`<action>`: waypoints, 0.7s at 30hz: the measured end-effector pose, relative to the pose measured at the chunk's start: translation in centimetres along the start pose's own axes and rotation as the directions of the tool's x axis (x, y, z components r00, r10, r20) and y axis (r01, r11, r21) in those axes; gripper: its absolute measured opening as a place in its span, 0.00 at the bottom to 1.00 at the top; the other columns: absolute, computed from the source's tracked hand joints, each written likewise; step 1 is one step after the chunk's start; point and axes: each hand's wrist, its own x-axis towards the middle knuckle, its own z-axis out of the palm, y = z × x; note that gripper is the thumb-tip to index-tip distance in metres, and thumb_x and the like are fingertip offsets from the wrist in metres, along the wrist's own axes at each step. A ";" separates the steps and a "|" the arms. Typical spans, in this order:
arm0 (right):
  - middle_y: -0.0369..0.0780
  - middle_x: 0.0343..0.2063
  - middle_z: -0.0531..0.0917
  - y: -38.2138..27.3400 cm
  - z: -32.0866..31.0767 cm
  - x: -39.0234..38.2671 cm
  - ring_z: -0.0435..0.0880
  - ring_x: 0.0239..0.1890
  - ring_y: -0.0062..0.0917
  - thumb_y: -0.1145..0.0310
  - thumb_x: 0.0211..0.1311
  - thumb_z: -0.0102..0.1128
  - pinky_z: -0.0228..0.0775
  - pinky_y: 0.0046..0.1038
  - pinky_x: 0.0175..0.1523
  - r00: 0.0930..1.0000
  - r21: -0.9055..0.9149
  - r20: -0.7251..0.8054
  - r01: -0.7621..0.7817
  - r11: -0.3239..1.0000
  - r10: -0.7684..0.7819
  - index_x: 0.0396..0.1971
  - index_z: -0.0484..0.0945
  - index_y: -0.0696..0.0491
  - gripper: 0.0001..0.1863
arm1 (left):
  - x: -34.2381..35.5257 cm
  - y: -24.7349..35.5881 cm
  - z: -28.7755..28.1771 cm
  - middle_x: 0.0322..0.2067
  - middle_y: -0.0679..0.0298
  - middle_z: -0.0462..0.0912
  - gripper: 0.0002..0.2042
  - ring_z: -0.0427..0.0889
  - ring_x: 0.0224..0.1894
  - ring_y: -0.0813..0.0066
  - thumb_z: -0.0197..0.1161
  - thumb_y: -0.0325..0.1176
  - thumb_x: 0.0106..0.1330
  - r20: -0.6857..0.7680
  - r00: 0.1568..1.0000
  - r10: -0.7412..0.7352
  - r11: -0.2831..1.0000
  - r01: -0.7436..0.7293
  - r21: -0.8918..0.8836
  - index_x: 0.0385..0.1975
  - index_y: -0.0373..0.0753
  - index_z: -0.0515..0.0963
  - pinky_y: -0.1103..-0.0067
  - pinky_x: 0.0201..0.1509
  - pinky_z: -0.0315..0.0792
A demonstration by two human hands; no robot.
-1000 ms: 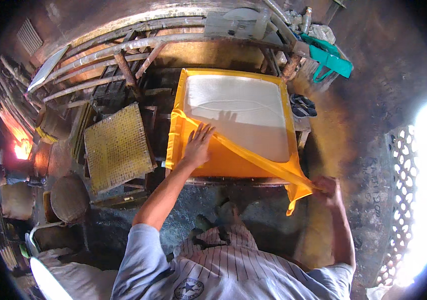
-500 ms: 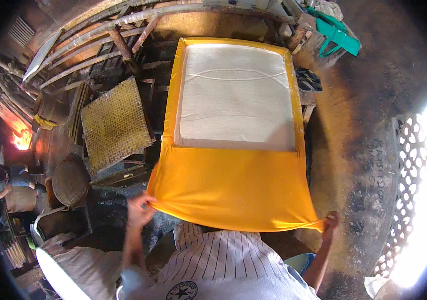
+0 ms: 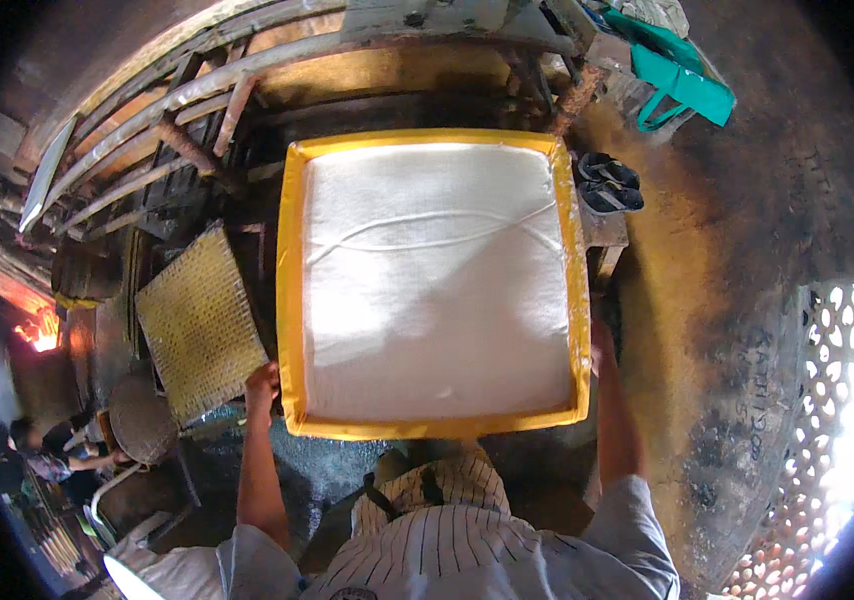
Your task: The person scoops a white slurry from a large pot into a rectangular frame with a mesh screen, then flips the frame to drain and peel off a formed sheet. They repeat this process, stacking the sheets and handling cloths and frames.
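Note:
A square, shallow frame (image 3: 583, 330) stands in front of me, its rims wrapped in yellow-orange cloth (image 3: 427, 428). Inside lies a flat white sheet-like filling (image 3: 427, 300), with curved raised lines across its far part and a shadow over its right side. At the frame's near left side, my left hand (image 3: 263, 388) is closed, its fingers curled against the edge. My right hand (image 3: 602, 350) is at the right side, lower than the rim. Its fingers are mostly hidden behind the frame.
A yellow woven panel (image 3: 202, 320) leans at the left, near a round dark stool (image 3: 142, 418). Fire (image 3: 42, 328) burns at the far left, above a person (image 3: 62, 460). Poles (image 3: 277, 65) run behind the frame. Dark sandals (image 3: 607, 183) and a green bag (image 3: 682, 85) lie right.
The yellow cloth flap, stretched toward me between both hands, no longer hangs out; the near rim and more white filling show. My hands have moved forward to the frame's sides. The view has shifted.

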 end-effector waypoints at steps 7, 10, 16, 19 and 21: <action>0.35 0.32 0.78 -4.4 2.8 9.9 0.76 0.35 0.24 0.64 0.62 0.53 0.70 0.26 0.41 0.981 -0.039 -0.185 -0.058 0.998 0.050 0.39 0.76 0.52 0.10 | 6.4 10.0 7.2 0.24 0.68 0.78 0.11 0.75 0.19 0.77 0.53 0.41 0.65 0.276 0.960 -0.042 0.976 0.099 -0.194 0.38 0.43 0.78 0.78 0.22 0.71; 0.35 0.29 0.78 -7.2 1.2 8.6 0.76 0.32 0.24 0.64 0.63 0.51 0.70 0.25 0.39 0.941 -0.269 -0.286 0.103 0.958 -0.181 0.35 0.75 0.53 0.09 | 8.0 8.9 7.5 0.23 0.67 0.78 0.11 0.75 0.19 0.75 0.53 0.42 0.66 0.230 0.972 -0.050 0.985 0.086 -0.148 0.36 0.42 0.77 0.76 0.21 0.71; 0.35 0.23 0.77 -22.5 -6.1 -1.5 0.74 0.27 0.23 0.63 0.65 0.46 0.69 0.25 0.34 0.344 -0.972 -0.123 0.146 0.182 -0.931 0.27 0.75 0.54 0.12 | 12.1 4.6 2.5 0.35 0.63 0.81 0.18 0.81 0.35 0.70 0.50 0.45 0.68 0.370 0.913 -0.173 0.985 0.151 0.089 0.46 0.37 0.75 0.71 0.37 0.75; 0.36 0.20 0.76 -24.7 -8.3 -2.8 0.73 0.24 0.23 0.65 0.63 0.46 0.68 0.24 0.32 0.277 -0.668 -0.487 0.492 0.558 -0.828 0.23 0.74 0.55 0.13 | 11.6 4.8 4.8 0.39 0.62 0.80 0.19 0.79 0.40 0.68 0.50 0.45 0.68 0.297 0.944 -0.147 0.989 0.137 0.053 0.47 0.37 0.73 0.70 0.43 0.74; 0.37 0.19 0.76 -21.3 -11.4 -1.3 0.73 0.23 0.23 0.64 0.62 0.48 0.67 0.25 0.31 0.387 -0.550 -0.506 0.544 0.634 -0.771 0.21 0.74 0.56 0.14 | 10.3 5.1 6.5 0.42 0.61 0.80 0.19 0.78 0.43 0.67 0.49 0.46 0.68 0.213 0.974 -0.078 0.993 0.095 -0.071 0.49 0.37 0.73 0.69 0.47 0.72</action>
